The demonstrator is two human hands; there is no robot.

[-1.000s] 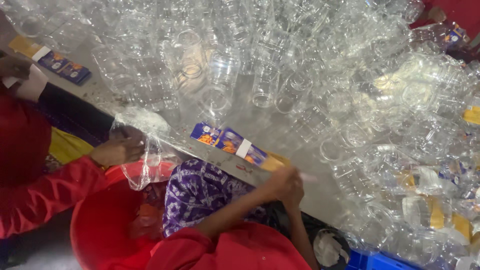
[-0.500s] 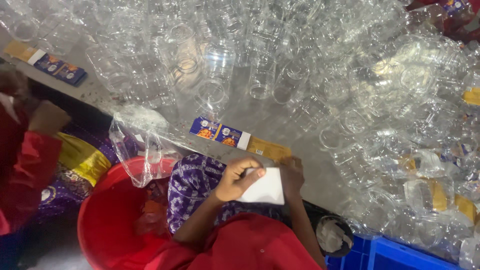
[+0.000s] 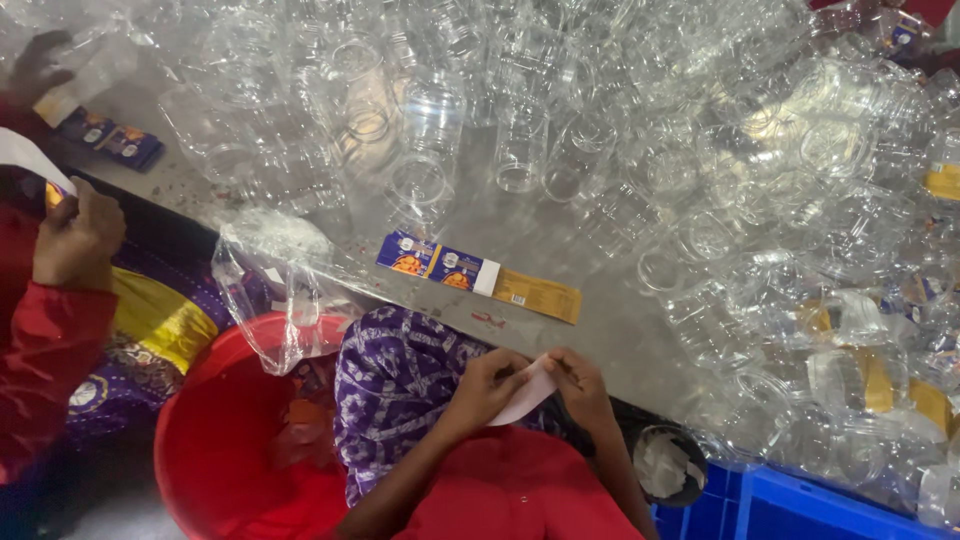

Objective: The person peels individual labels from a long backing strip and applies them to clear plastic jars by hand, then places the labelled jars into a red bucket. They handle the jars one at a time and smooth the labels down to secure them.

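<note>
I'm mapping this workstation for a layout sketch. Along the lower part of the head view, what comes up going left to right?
Red sleeve → red bucket → purple patterned cloth → left hand → white paper strip → right hand → blue crate.

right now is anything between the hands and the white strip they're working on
Nothing visible. The left hand and right hand both pinch the white strip directly, over the purple patterned cloth. The printed label lies apart, farther up the table.
</note>
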